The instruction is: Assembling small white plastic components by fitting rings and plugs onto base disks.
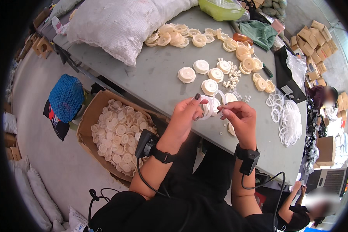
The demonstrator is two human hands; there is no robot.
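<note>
Above the near edge of the grey table, my left hand (pixel 184 116) pinches a translucent white ring (pixel 210 110) between thumb and fingers. Just to its right, my right hand (pixel 240 116) has thumb and forefinger closed on a similar white ring (pixel 221 94); where the two rings meet, I cannot tell whether they touch. Behind and below them lie round white caps (pixel 210 87), a few partly hidden by my hands. Small cream pegs (pixel 232 77) lie in a heap beyond, with tiny clear pieces (pixel 239 96) scattered beside them.
A pile of white rings (pixel 290 121) lies at the table's right. Cream round parts (pixel 176 36) stretch along the far side near a large white sack (pixel 108 27). Left of my legs stands a cardboard box (pixel 89 110) of round parts. A person (pixel 297 210) works at lower right.
</note>
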